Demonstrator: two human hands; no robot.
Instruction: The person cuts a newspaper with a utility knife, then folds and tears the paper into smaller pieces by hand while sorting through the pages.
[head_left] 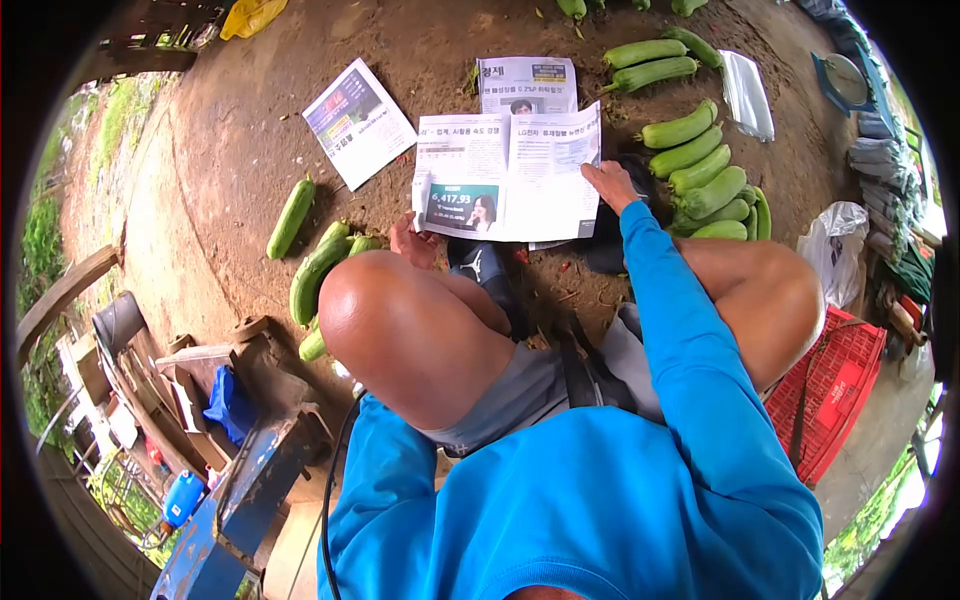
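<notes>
An open newspaper sheet [508,190] is spread in front of my feet, with print, a green panel and a fold down its middle. My right hand [608,185] pinches its right edge. At the lower left corner, my left hand [413,243] grips the paper, its fingers partly hidden behind my knee and the sheet. Just beyond lies another newspaper piece [527,82], partly covered by the held sheet. A separate newspaper sheet [360,122] rests on the ground to the left. Several long green gourds [320,268] lie near my left knee.
More long green gourds [700,170] lie in a row to the right, with others [650,75] farther off. A stack of clear plastic bags [746,95] is beside them. Near my right knee stands a red crate [828,395]. A blue metal frame [225,500] is at lower left.
</notes>
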